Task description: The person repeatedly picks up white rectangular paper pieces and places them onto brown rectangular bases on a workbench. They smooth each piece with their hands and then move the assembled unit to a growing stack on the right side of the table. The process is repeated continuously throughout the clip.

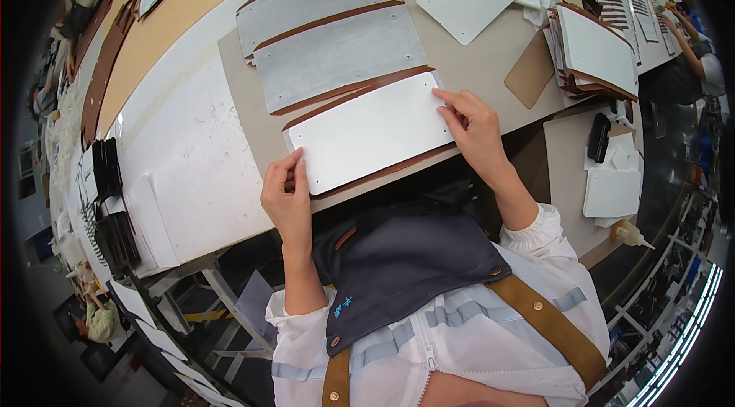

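Pressing down at two opposite corners, a white liner sheet (371,131) is being held over a brown leather panel (398,167) at the near edge of the desk (191,154). The left hand (287,196) is closed on the sheet's near-left corner, thumb and fingers pinched together on it; the right hand (476,127) lies with fingers spread and flat, the fingertips pressed on the far-right corner. A brown margin is seen along the near and far edges of the sheet.

Two more lined panels (329,32) lie overlapped just behind it, toward the far edge. A stack of finished pieces (593,51) is seen near the right edge, and a squeeze bottle (629,234) at the near-right corner.

Misalignment is judged the main risk: if one corner is shifted while the other is pinned, the sheet could be skewed and the brown margin left uneven. A crease or bubble could be trapped if the middle is pressed last. The panel, partly overhanging the near edge, could be dragged off by the pinching hand.
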{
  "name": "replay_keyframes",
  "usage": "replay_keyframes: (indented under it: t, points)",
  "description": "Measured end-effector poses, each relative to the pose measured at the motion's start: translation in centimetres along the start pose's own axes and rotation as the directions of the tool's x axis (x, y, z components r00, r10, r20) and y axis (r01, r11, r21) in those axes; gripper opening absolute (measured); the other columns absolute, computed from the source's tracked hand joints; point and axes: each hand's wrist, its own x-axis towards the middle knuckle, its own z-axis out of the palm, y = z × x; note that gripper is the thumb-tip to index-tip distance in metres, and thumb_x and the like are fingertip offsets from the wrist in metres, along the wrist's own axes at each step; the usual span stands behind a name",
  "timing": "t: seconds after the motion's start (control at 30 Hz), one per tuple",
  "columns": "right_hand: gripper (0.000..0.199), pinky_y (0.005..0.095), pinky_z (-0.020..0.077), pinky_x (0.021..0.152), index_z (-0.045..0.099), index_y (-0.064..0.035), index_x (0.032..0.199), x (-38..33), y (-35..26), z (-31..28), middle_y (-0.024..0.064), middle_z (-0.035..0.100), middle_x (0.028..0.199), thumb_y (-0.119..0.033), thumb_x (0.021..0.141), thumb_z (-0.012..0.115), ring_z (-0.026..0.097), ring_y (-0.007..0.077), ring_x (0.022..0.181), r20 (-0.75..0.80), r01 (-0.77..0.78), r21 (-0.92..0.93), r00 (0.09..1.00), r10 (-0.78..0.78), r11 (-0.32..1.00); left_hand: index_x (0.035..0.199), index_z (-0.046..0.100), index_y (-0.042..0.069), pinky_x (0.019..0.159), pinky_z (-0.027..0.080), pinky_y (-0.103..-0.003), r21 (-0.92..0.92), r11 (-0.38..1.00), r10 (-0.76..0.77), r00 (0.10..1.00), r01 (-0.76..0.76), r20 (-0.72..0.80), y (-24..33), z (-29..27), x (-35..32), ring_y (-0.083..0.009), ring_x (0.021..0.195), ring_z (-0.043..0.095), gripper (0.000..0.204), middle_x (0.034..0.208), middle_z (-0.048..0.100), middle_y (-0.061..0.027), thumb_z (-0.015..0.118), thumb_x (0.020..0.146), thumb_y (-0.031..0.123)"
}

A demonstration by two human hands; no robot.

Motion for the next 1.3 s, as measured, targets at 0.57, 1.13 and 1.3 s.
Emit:
replay_keyframes:
  t: [0.57,1.13,1.3]
  points:
    - [0.027,0.0339,0.0475,0.065,0.072,-0.0015,0.119,0.0,-0.4,-0.3,0.0113,0.06,0.084,-0.001,0.092,0.07,0.055,0.0227,0.066,0.029,-0.001,-0.02,1.0,0.001,1.0,0.113,0.076,0.001,0.068,0.046,-0.021,-0.024,1.0,-0.007,1.0,0.007,0.014,-0.1,-0.1,0.0,-0.0054,0.076,0.056,0.018,0.093,0.066,-0.0005,0.067,0.099,0.006]
    - [0.027,0.0414,0.0494,0.071,0.072,-0.0024,0.117,1.2,-0.6,-1.6,0.0135,0.061,0.086,-0.004,0.09,0.07,0.061,0.0334,0.076,0.178,0.147,-0.184,0.977,-0.114,0.972,0.108,0.075,0.003,0.064,0.047,-0.028,0.198,0.974,0.098,0.992,-0.112,0.078,0.2,-0.7,0.4,-0.0137,0.068,0.055,0.015,0.084,0.062,-0.006,0.069,0.095,0.006]
    - [0.027,0.0411,0.0495,0.073,0.072,-0.0014,0.116,1.2,-0.3,-1.9,0.0134,0.061,0.087,-0.003,0.089,0.071,0.061,0.0324,0.081,0.176,0.206,-0.193,0.969,-0.173,0.959,0.107,0.074,0.005,0.067,0.048,-0.033,0.273,0.936,0.204,0.975,-0.221,0.089,-0.1,-0.5,0.6,-0.0192,0.073,0.058,0.014,0.084,0.062,-0.0067,0.07,0.093,0.006]
